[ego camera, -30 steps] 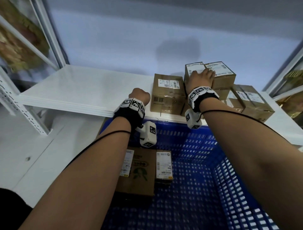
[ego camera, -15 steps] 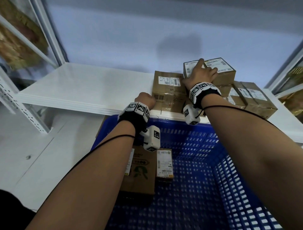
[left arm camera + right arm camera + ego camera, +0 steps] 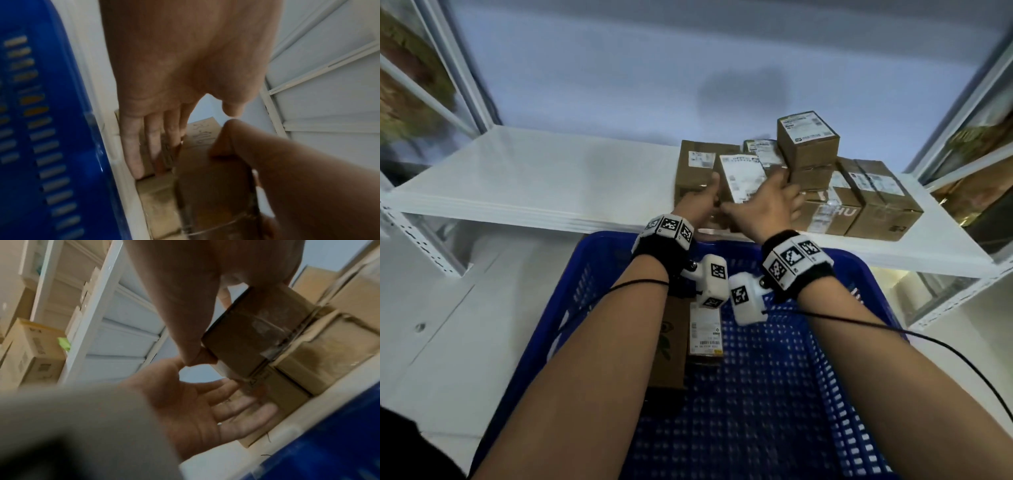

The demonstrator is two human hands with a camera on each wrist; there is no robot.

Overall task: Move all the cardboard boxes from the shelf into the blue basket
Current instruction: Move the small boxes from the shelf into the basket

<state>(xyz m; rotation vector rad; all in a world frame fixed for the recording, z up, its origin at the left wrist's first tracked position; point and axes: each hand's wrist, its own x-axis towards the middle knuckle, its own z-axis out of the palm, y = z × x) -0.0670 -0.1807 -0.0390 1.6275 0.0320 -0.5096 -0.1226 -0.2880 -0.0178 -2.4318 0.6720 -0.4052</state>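
Observation:
My right hand (image 3: 760,198) grips a small cardboard box (image 3: 741,178) with a white label, tilted just above the front of the white shelf (image 3: 534,181). In the right wrist view its thumb and fingers (image 3: 211,329) clamp the box (image 3: 246,340) from opposite sides. My left hand (image 3: 705,198) is beside the box on the left, fingers straight and palm open (image 3: 205,402), reaching under it. Several more cardboard boxes (image 3: 880,202) stay on the shelf's right part, one (image 3: 808,140) stacked on top. The blue basket (image 3: 774,394) stands below the shelf edge with two boxes (image 3: 671,349) inside.
The left half of the shelf is bare white board. White shelf uprights (image 3: 472,68) rise at both sides, with other goods behind them. The basket's rim (image 3: 592,250) sits close under the shelf's front edge.
My right hand has taken the small labelled box off the top of the stack and drawn it forward and left. My left hand has opened from a fist and risen beside it.

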